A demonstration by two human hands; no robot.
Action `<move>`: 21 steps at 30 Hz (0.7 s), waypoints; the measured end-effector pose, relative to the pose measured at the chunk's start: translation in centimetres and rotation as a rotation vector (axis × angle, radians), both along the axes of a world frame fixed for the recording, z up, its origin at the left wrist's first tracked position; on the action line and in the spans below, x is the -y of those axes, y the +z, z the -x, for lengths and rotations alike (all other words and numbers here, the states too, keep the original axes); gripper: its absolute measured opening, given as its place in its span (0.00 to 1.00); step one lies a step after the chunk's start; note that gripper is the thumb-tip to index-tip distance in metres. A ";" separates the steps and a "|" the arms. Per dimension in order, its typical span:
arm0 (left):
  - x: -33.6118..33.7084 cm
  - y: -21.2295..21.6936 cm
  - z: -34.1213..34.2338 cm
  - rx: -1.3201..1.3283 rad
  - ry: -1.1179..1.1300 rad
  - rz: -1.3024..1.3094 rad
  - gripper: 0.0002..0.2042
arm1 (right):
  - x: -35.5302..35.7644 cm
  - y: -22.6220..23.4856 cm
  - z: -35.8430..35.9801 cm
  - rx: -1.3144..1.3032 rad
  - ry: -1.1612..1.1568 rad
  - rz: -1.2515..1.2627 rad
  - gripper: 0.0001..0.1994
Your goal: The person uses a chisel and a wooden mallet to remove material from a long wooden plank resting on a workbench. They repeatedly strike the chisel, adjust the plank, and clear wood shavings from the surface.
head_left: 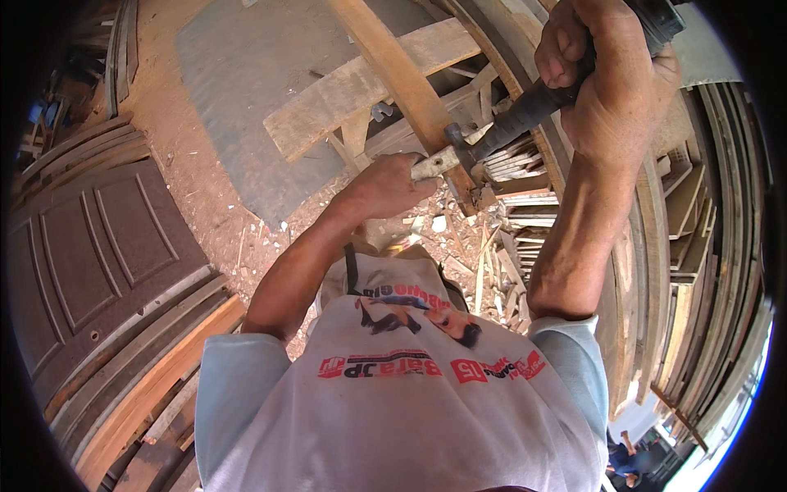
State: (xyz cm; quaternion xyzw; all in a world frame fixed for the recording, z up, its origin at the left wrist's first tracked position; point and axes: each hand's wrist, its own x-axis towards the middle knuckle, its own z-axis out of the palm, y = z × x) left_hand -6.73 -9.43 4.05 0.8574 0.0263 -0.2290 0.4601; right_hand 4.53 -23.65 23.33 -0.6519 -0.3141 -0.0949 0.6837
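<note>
My left hand (pixel 385 187) is closed around a pale, worn handle (pixel 437 163) of a hand tool. The handle meets a dark metal head (pixel 456 138) with a pointed, light-coloured tip, hammer-like in shape. Higher up on the right, my right hand (pixel 611 86) wraps round a long black tool (pixel 525 112) with a thick round end. Its lower end meets or overlaps the dark head; whether they touch I cannot tell. Beneath both tools, a long brown plank (pixel 402 78) lies across a low wooden bench (pixel 320 111), its near end looking chipped.
Wood chips and offcuts (pixel 492 266) litter the ground around the plank's near end. Stacked boards (pixel 643 295) stand close on my right. A brown panelled door (pixel 98 234) lies on piled timber at left. A grey sheet (pixel 238 98) covers ground ahead. Another person (pixel 627 459) shows far off at lower right.
</note>
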 end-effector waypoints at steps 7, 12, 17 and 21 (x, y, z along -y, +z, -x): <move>0.2 0.2 0.0 0.032 0.029 -0.033 0.36 | 0.8 0.2 -0.3 -0.079 0.048 0.031 0.13; 0.1 0.2 0.2 0.028 0.068 -0.034 0.28 | -3.2 2.6 -0.2 -0.142 -0.029 0.048 0.12; 0.3 0.5 0.3 0.025 0.107 0.043 0.25 | 0.0 0.7 2.6 -0.108 0.074 -0.057 0.13; 0.1 -0.2 -0.1 0.039 0.035 -0.034 0.32 | -3.1 0.1 -0.4 -0.112 -0.097 0.052 0.12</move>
